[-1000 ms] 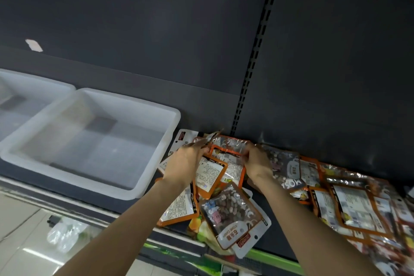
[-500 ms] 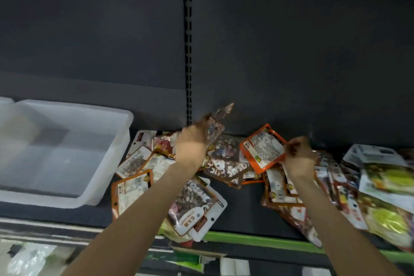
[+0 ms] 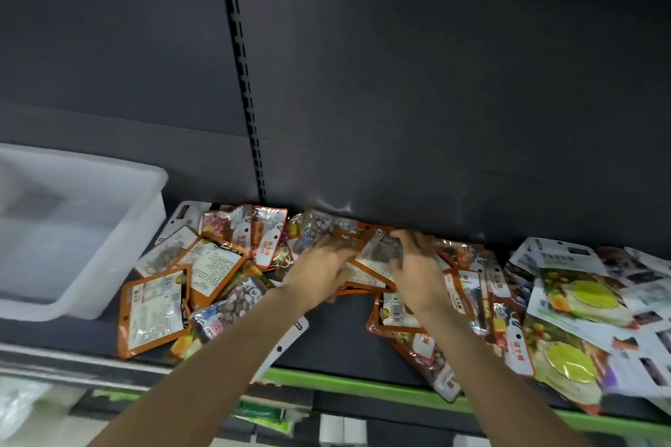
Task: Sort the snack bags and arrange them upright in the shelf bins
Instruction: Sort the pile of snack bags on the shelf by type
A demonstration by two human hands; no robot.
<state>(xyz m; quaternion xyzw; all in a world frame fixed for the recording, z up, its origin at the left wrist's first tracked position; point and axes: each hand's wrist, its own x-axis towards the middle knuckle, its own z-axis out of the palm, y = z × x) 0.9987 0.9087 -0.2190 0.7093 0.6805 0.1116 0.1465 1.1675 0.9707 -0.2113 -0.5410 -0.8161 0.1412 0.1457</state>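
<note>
Here I have both hands over the middle of the shelf, working in the heap of snack bags. My left hand lies flat on the heap with its fingers stretched forward, pressing on the bags rather than closing round any. My right hand has its fingers bent over the top edge of an orange bag, which lies tilted between my two hands, printed back toward me; motion blur keeps me from seeing how firm that hold is. The rest of the bags lie loose and overlapping on the shelf, none upright. Left of my arms is a cluster of orange-edged packs, one lying near the shelf's front edge. Right of my arms are more orange packs, and beyond them, at the far right, larger white bags with yellow-green fruit pictures. A white bin stands at the left end of the shelf, just beside the left cluster; I see no bags in the part of it that shows. The dark back panel rises behind everything
</note>
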